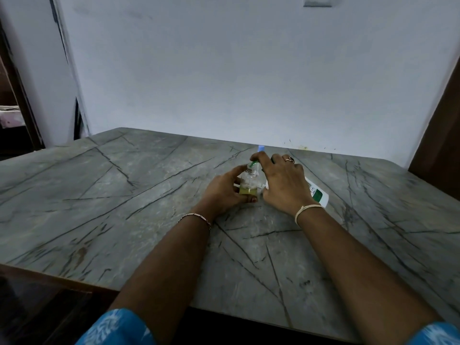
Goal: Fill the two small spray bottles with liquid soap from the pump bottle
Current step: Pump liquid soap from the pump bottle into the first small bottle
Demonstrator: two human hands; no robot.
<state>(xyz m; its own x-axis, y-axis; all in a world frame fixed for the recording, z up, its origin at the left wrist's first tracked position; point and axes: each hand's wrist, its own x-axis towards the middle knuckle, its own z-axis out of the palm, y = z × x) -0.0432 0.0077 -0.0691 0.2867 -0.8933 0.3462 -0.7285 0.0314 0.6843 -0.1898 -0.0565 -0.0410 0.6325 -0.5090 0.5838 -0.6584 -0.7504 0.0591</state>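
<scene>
Task is looking abt midway thru bottle one. The left hand [224, 190] is holding a small clear plastic spray bottle [247, 181], top off, low over the grey marble-pattern worktop [124, 195] near its far middle. Can't tell if the base is touching. Fingers and thumb are wrapping its sides, grip clamped on it.

Yellow-green liquid soap [246, 192] is sitting in the btm only, roughly a quarter up, so most of this bottle is waiting to be filled.

The right hand [283, 185] is lying over the head of a white plastic pump bottle w/ green label [317, 194], which is leaning just beside the spray bottle. Its grip is curling down over the pump top, and the thin green nozzle [254, 164] is pointing into the open neck. Judging from that, pumping is the step in hand, prob. needing many more strokes, then a sprayer top screwed on.

The second spray bottle isn't plainly showing. A small pale-blue thing [261, 147] is peeking out behind the right hand, near the wall. It could be the bottle or a cap, can't tell.

So well under half of the whole job is looking done.
</scene>
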